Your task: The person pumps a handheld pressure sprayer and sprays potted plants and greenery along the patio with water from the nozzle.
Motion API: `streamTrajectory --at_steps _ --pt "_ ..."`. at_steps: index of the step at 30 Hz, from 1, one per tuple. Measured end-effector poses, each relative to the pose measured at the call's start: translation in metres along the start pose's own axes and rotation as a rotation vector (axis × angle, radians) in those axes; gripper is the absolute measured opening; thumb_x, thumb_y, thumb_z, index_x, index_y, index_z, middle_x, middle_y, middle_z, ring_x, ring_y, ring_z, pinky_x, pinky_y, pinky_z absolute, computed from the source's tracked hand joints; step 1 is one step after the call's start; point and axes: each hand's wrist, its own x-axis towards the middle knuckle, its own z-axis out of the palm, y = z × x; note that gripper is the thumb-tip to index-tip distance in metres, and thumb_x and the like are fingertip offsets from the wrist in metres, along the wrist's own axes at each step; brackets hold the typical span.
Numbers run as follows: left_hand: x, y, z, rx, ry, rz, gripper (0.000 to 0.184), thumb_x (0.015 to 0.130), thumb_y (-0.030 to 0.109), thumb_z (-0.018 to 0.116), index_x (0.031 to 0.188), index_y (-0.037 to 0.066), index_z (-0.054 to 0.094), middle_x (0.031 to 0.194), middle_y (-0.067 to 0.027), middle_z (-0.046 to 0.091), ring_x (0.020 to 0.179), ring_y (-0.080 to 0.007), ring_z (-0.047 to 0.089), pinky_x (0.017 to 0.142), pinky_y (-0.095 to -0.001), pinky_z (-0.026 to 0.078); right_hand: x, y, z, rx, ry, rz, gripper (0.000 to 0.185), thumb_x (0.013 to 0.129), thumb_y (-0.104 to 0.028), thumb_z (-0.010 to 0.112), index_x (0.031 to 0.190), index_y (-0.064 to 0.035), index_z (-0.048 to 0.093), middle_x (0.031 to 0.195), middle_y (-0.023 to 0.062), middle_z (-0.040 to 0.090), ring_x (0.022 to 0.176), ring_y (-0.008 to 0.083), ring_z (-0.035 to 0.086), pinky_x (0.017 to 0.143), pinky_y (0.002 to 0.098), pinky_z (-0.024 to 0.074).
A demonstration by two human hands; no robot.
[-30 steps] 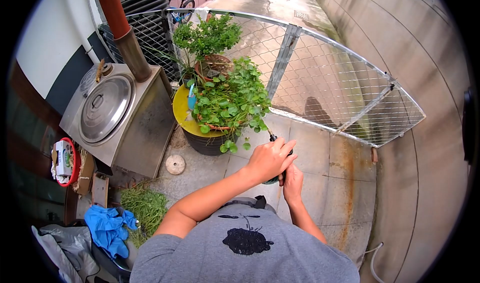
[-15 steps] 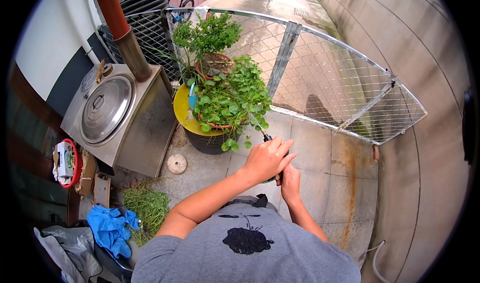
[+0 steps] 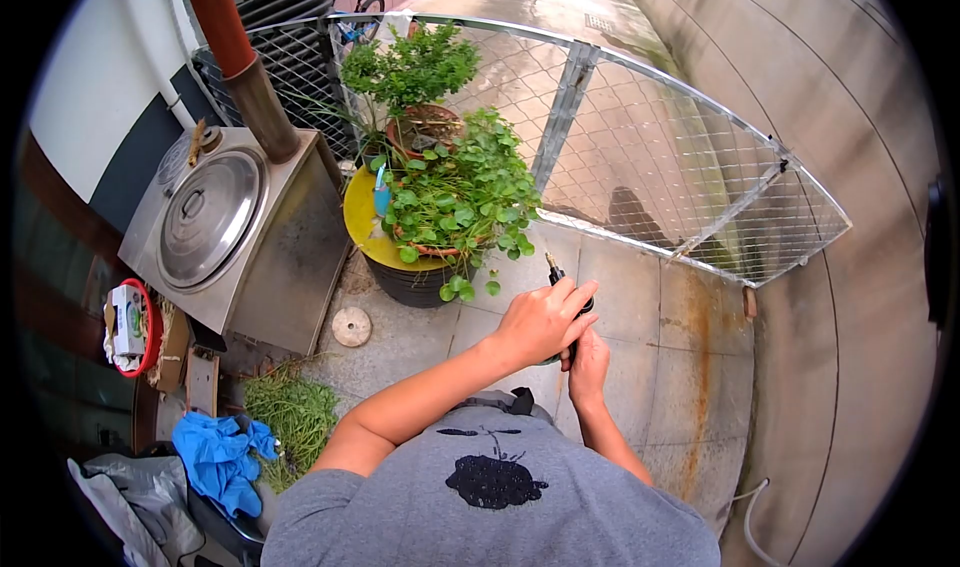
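Plainly, both hands are on the nozzle (image 3: 557, 276), just right of centre in the frame, its brass tip pointing up towards the leaves. It looks light and hard, sturdy enough not to dent under fingers, though its smooth black surface would probably turn slippery when wet; the sound place to take hold is the dark body behind the tip. The left hand (image 3: 540, 325) is curled over it from above, and the right hand (image 3: 588, 365) is wrapped round it from below; how hard either squeezes I cannot tell, since the fingers hide most of the body. Counted up: one nozzle, two hands; near the top centre, two pots (image 3: 408, 140), one with a shrub (image 3: 415, 64) and one with a trailing plant (image 3: 460, 202), by one yellow-topped drum (image 3: 410, 285); at the left, one stove (image 3: 285, 237) bearing one large lid (image 3: 213, 229), and one red basin (image 3: 155, 332); left of centre, one stone disc (image 3: 342, 333); at the lower left, one grass heap (image 3: 290, 409) and one blue cloth (image 3: 213, 452).
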Motion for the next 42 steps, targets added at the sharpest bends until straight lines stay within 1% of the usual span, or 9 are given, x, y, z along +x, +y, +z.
streamTrajectory --at_steps 13,19,28,42 --pt "-0.001 0.001 0.007 -0.035 -0.007 0.007 0.042 0.088 0.03 0.068 0.124 0.007 0.062 0.086 -0.0106 0.058 0.068 -0.0285 0.066 0.056 -0.0386 0.053 -0.003 0.002 -0.003 0.013 0.033 0.036 0.049 0.109 -0.038 0.036 0.077 -0.0057 0.054 0.058 -0.0019 0.047 0.049 0.0057 0.041 0.044 0.0238 0.0322" --pt "-0.001 0.001 0.004 -0.007 -0.006 -0.023 0.041 0.088 0.031 0.069 0.122 0.009 0.064 0.084 -0.0105 0.059 0.068 -0.0292 0.066 0.056 -0.0389 0.053 -0.002 -0.002 -0.005 -0.029 -0.03 0.006 0.05 0.109 -0.038 0.036 0.075 -0.0051 0.053 0.058 -0.0013 0.047 0.048 0.0058 0.041 0.044 0.0241 0.0321" --pt "0.002 0.002 0.001 0.008 0.007 -0.013 0.041 0.088 0.031 0.069 0.121 0.009 0.065 0.085 -0.01 0.061 0.07 -0.0288 0.067 0.057 -0.0392 0.053 0.004 -0.002 -0.011 -0.006 -0.108 0.024 0.051 0.108 -0.039 0.036 0.076 -0.0046 0.055 0.059 -0.0004 0.05 0.049 0.0059 0.043 0.045 0.0236 0.0328" --pt "0.024 0.019 0.024 -0.001 -0.02 0.042 0.041 0.088 0.032 0.069 0.123 0.011 0.064 0.081 -0.0099 0.06 0.066 -0.0286 0.065 0.056 -0.0397 0.053 0.014 0.0 -0.047 -0.009 -0.033 0.007 0.048 0.108 -0.035 0.038 0.076 -0.0041 0.056 0.059 -0.0004 0.051 0.048 0.0061 0.043 0.044 0.024 0.0333"
